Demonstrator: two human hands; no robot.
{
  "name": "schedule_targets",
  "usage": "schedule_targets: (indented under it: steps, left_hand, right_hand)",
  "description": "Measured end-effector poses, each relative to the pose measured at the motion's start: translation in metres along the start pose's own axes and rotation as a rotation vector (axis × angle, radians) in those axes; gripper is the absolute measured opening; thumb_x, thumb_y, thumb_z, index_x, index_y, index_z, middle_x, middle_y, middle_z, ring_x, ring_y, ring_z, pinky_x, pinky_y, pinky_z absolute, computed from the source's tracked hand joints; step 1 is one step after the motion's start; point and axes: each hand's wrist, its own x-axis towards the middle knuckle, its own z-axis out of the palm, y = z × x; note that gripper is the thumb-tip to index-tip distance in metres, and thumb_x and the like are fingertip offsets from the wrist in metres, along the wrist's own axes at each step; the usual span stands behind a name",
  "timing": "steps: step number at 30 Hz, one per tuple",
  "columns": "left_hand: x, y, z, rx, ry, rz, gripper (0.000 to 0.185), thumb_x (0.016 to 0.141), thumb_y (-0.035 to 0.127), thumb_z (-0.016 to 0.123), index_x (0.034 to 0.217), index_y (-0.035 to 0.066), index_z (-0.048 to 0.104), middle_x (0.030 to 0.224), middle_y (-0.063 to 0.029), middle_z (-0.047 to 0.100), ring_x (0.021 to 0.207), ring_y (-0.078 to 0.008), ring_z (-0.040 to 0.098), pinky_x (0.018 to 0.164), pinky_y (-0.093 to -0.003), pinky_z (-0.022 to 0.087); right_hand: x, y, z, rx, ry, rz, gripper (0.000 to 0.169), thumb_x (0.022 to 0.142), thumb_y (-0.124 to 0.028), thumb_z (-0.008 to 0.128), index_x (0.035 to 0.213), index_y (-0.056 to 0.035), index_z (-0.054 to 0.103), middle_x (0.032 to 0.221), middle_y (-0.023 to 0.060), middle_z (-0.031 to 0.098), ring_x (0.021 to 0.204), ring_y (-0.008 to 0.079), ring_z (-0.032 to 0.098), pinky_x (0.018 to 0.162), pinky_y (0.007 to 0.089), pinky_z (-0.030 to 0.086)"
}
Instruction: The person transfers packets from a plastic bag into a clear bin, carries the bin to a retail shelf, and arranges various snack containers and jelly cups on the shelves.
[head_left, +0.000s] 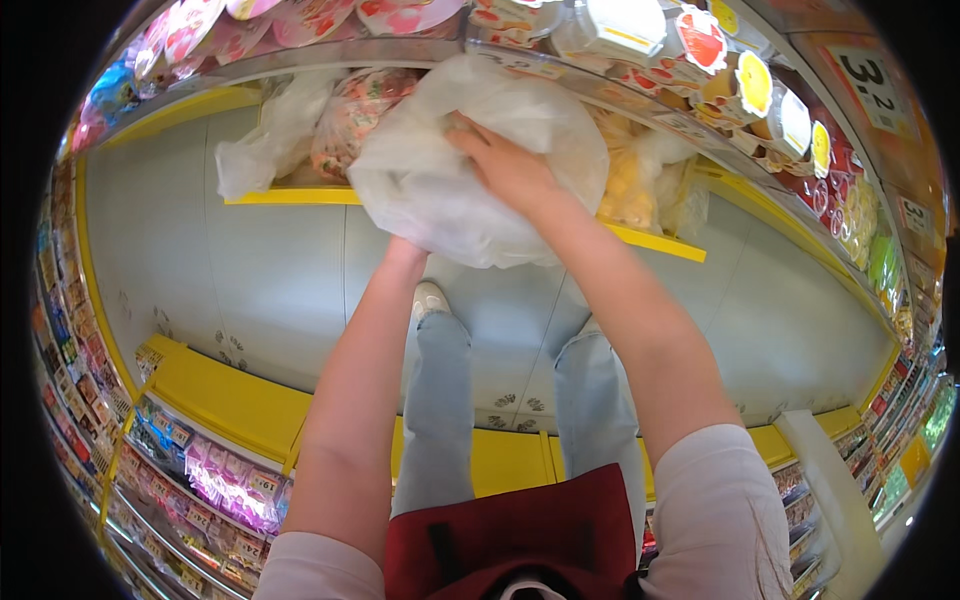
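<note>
A large white translucent plastic bag (480, 210), bulging and crumpled, is held out in front of me over the floor. My left hand (409, 249) supports it from beneath, and its fingers are hidden by the plastic. On top, my right hand (501, 159) grips the bag, with its fingertips tucked among the folds. What the bag contains cannot be made out. Behind it, a clear bag of pink-wrapped pieces (352, 120) and another whitish plastic bag (281, 135) sit on a low yellow-edged shelf (300, 196). A bag with yellow contents (628, 187) is on the right.
Above the low shelf, a display shelf holds pink packages (315, 19) and tubs with round tags (754, 84). Price signs (866, 86) hang on the right. Behind me are a yellow ledge (232, 397) and racks of small packets (232, 480). Grey floor (285, 262) lies between.
</note>
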Motion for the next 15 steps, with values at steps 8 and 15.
schedule_targets:
  steps: [8, 15]
  left_hand:
    - [-0.022, 0.003, -0.091, 0.256, 1.009, 0.555, 0.090, 0.082, 0.029, 0.085, 0.149, -0.006, 0.036, 0.144, -0.0232, 0.048, 0.136, -0.0316, 0.046, 0.113, -0.0445, 0.036]
    - [0.020, 0.133, -0.191, 1.096, 0.808, 0.817, 0.116, 0.075, 0.057, 0.085, 0.154, -0.007, 0.030, 0.148, -0.0303, 0.046, 0.139, -0.0403, 0.045, 0.118, -0.0458, 0.033]
  right_hand:
    - [0.029, 0.069, 0.022, -0.666, -0.353, 0.216, 0.054, 0.099, -0.035, 0.048, 0.150, -0.0153, 0.045, 0.148, 0.0162, 0.053, 0.134, 0.0350, 0.051, 0.113, 0.0463, 0.039]
    - [0.065, 0.095, -0.015, -0.807, -0.426, 0.266, 0.056, 0.102, -0.034, 0.044, 0.152, -0.0109, 0.042, 0.147, 0.0201, 0.052, 0.135, 0.0367, 0.049, 0.112, 0.0499, 0.039]
